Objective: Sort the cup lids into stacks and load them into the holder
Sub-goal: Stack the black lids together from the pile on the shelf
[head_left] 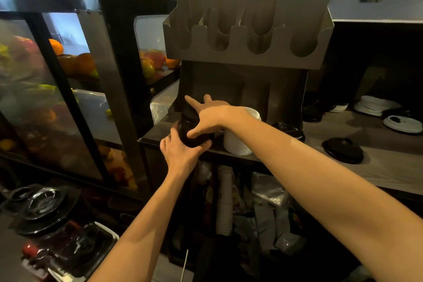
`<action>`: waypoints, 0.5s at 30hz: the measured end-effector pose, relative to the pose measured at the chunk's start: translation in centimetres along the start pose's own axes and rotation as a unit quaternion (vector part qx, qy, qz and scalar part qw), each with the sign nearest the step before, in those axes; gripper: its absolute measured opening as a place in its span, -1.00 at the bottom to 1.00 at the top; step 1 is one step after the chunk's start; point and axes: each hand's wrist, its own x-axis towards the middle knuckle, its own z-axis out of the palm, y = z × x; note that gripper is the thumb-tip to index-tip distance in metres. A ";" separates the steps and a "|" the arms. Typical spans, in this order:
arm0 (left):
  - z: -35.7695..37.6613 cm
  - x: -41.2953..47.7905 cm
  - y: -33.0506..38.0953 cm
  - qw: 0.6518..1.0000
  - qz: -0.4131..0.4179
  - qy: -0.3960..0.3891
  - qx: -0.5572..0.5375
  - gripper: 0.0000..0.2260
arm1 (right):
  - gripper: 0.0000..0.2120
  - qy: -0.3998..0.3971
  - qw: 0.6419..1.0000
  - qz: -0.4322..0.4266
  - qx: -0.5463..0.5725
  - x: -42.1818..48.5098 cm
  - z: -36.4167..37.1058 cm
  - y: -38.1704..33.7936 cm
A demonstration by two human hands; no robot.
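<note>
1. Hands: two, both bare, both on one black lid stack (194, 126); it stands tilted on the lower shelf of the holder (249, 57), at the end nearest the display case (68, 64); its stacked rims look dark, glossy and finely ribbed.
2. Left hand (180, 151): cups the base of that stack; fingers (174, 131) curl round its far side and the thumb hooks across the front; it is grasping the stack.
3. Right hand (207, 118): spans the upper part; the thumb presses on the front and the index finger stretches over the top; it grasps the same stack.
4. Holder: one, of dull grey folded sheet metal; four U-shaped cut-outs run along the front of its upper bin, with tall rounded dividers behind; an open bay lies below.
5. White lid stack (238, 144): one, round, matt and closely ridged; it stands on the same shelf just beside the black one, partly behind the right wrist.
6. Desk (377, 167): grey wood grain; it bears one loose black lid (343, 150), domed and shiny; one flat white lid (402, 124) with a dark mark; a pile of white lids (375, 105) farther back, too blurred to count.
7. Display case: glass panes in a black frame, with round orange and red fruit inside; a sleeve of ribbed paper cups (225, 199) stands under the shelf.
</note>
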 end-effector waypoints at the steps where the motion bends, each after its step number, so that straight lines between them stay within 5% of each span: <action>1: 0.0 0.0 0.1 1.000 -0.004 0.000 -0.007 -0.06 | 0.09 0.019 1.000 -0.001 0.006 0.0 0.2 -0.2; 10: -0.8 1.4 1.3 0.994 0.013 0.001 -0.108 -0.13 | 0.01 0.100 0.971 -0.001 0.218 -0.9 -0.4 1.2; 15: -1.1 1.7 3.0 0.981 0.083 -0.003 -0.173 -0.18 | 0.09 0.160 0.915 -0.007 0.371 -0.8 0.0 2.1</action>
